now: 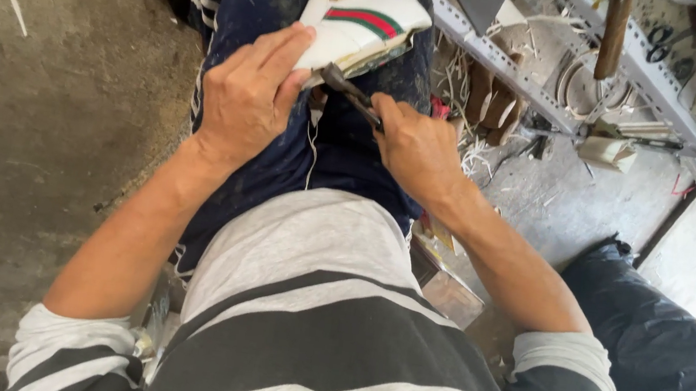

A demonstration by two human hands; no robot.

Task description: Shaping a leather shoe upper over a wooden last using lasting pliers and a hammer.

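Seated, with a white shoe (361,27) bearing a green and red stripe resting on the lap, far from the striped shirt (322,326). Left hand (249,93) laid over the near side of the shoe, fingers pressed together and pinning it down. Right hand (413,146) curled tight round the handles of pliers (352,96), jaws biting at the shoe's lower edge. Looks like pulling the upper taut over its form. Calls next for a steady tug, left hand bracing. Metal rack (508,69) far right.
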